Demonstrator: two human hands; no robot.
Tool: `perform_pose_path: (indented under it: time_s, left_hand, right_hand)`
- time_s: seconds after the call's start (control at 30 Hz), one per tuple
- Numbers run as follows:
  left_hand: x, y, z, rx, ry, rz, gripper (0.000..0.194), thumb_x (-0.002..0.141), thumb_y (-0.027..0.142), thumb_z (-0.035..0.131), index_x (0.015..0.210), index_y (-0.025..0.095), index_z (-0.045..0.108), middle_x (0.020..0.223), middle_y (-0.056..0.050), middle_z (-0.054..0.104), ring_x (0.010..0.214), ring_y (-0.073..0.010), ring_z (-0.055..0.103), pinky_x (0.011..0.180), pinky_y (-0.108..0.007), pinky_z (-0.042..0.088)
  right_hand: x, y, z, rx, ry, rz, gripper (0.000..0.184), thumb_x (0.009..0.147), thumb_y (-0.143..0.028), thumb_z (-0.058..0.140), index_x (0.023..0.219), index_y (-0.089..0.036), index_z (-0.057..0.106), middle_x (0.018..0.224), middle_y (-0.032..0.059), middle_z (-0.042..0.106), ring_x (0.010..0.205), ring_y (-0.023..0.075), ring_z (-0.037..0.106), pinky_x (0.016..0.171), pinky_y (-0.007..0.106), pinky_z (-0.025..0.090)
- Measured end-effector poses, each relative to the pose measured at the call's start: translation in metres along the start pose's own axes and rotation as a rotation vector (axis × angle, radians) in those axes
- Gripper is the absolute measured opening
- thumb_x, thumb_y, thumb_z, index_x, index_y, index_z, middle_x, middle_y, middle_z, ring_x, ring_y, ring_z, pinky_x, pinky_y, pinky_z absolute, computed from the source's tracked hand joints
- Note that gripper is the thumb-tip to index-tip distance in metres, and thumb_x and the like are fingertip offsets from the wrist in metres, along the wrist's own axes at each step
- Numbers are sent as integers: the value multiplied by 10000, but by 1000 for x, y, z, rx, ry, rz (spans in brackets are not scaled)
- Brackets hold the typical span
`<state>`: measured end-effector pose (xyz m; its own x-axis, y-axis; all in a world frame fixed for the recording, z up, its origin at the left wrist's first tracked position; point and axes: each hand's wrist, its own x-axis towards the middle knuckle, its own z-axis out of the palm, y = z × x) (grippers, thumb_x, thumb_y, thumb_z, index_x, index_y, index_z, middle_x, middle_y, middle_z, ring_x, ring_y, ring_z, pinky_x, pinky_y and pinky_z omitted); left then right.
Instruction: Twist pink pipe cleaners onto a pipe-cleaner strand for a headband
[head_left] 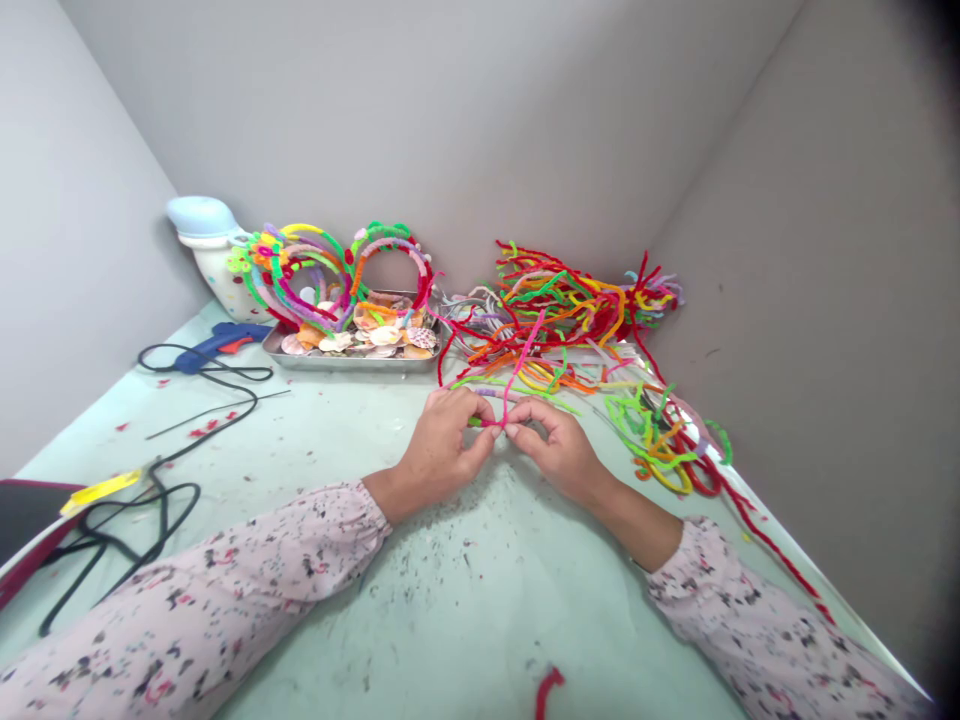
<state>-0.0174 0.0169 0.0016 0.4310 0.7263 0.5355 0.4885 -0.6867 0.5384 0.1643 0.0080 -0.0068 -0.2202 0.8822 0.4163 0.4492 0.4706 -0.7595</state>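
A bright pink pipe cleaner (523, 358) stands up from between my fingertips, its lower end bent where both hands meet. My left hand (448, 440) is closed in a pinch on it, with a bit of green and a pale lilac section showing beside the fingers. From the other side, my right hand (556, 445) pinches the pink pipe cleaner close to the bend. Both hands are just above the table, and the fingers hide part of the piece. Behind them lies a heap of colourful pipe cleaners (559, 300).
Pipe-cleaner-wrapped headbands (300, 280) rest on a metal tray (352, 364) of seashells. Left of it are a blue glue gun (217, 342), a black cord (161, 465) and a white bottle (217, 260). Green and yellow pieces (660, 440) lie right; a red scrap (549, 685) lies in front.
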Motion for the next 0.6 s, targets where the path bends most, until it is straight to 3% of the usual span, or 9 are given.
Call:
perform_pose_path:
  time_s: [0.43,0.6]
  left_hand:
    - [0,-1,0,12,-6,16,60,810,216,558,835,171,527,808,-16,577,803,-172,529,788,-338,382]
    - [1,1,0,12,18,-6,48,817,213,550,836,176,526,796,-12,581,778,-168,531,787,-337,384]
  right_hand:
    - [-1,0,1,-13,8,31,70,812,-245,558,794,-205,612,802,6,610,819,169,566,743,295,435]
    - [-2,-3,1,-51,46,-31,51,825,-250,567,821,-214,603,830,11,618,855,178,577,814,328,441]
